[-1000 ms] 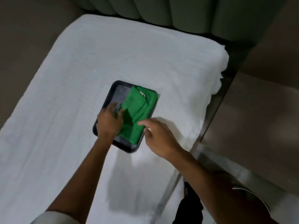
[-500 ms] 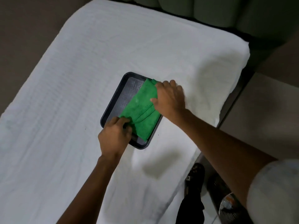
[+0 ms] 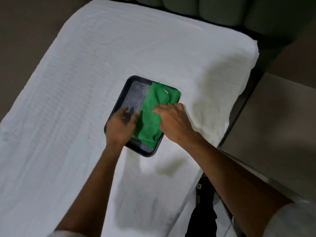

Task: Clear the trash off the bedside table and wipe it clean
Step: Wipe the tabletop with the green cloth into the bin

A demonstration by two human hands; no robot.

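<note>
A dark rectangular tray (image 3: 131, 84) lies on the white bed. A folded green cloth (image 3: 150, 110) covers its right half. My right hand (image 3: 172, 122) pinches the cloth near its middle, fingers closed on the fabric. My left hand (image 3: 121, 125) is blurred with motion over the tray's near left part, fingers spread beside the cloth's left edge; whether it touches the cloth is unclear. The brown bedside table (image 3: 277, 127) stands to the right of the bed, its top bare where it shows.
The white bedcover (image 3: 85, 82) fills most of the view, with a green padded headboard (image 3: 213, 7) at the far end. A narrow gap with dark clothing (image 3: 203, 214) and floor runs between bed and table at lower right.
My right hand slid from the cloth's far corner back to its middle and pinched it. My left hand let go of the cloth's near corner and opened over the tray.
</note>
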